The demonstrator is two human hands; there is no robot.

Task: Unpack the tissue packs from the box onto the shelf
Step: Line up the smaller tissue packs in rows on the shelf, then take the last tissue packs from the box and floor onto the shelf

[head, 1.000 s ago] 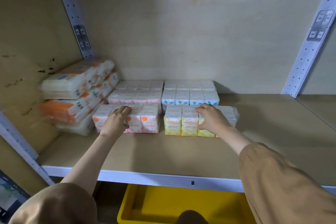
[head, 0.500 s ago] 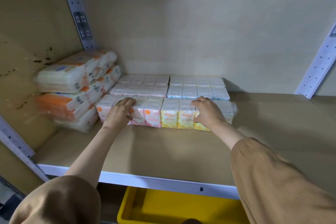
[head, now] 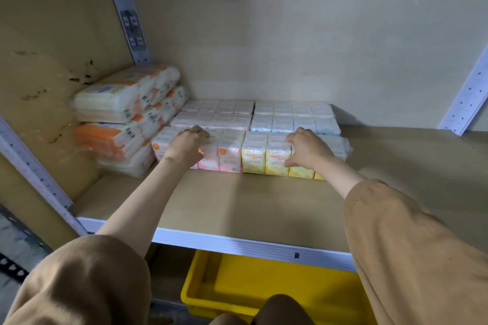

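Two hands reach onto a wooden shelf (head: pixel 264 200). The left hand (head: pixel 186 146) lies over the top front edge of a pink pack (head: pixel 229 152) of small tissues, its fingers bent down onto the top; its grip is curled on the pack, but it is hard to tell if it is squeezing or only pressing. The right hand (head: pixel 307 148) lies the same way on a yellow pack (head: pixel 254 154), fingers spread and bent over the top, thumb at the front; its grip too only rests on the pack. The pink pack and the yellow pack stand side by side and touch each other in the front row. Just behind them are more packs: a pink row (head: pixel 211 120) on the left and a blue row (head: pixel 295 123) on the right, and another row behind those, near the back wall (head: pixel 290 34). On the left, just beside the pink pack, a pile of big soft tissue bags (head: pixel 118 119) with orange on them is stacked up against the side wall. Both arms wear brown sleeves (head: pixel 396 245) pushed up. Under the shelf is a yellow bin (head: pixel 237 287).
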